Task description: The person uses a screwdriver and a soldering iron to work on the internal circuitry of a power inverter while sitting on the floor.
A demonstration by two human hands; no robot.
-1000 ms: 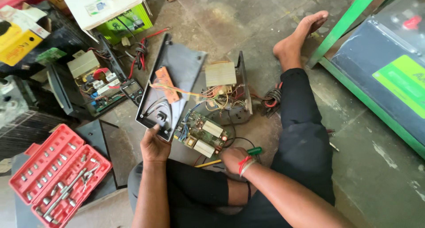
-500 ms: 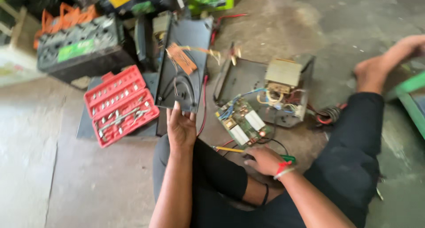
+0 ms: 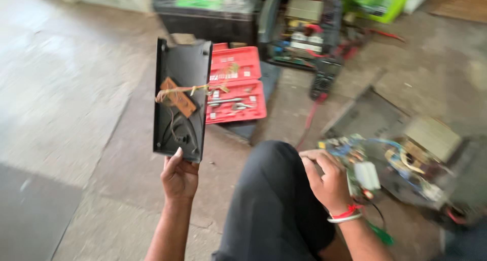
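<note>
My left hand (image 3: 179,177) grips the near end of a long black plastic cover panel (image 3: 180,101), lifted off the floor to my left. A small brown board with thin wires (image 3: 178,96) sits on its inner face. My right hand (image 3: 327,179) rests on a green circuit board (image 3: 352,157) by my knee. The board is wired into an opened metal chassis (image 3: 406,149) with a transformer on my right.
A red tool case (image 3: 236,86) with sockets lies open on the floor behind the panel. Beyond it stand a dark battery (image 3: 208,12), another opened unit (image 3: 304,27), a multimeter (image 3: 324,76) and a green and white box (image 3: 378,1). My bent knee in black trousers (image 3: 274,205) is between my hands.
My left hand has lifted the black panel away from the chassis and carried it to the left. The view has swung left. My right hand has moved onto the circuit board.
</note>
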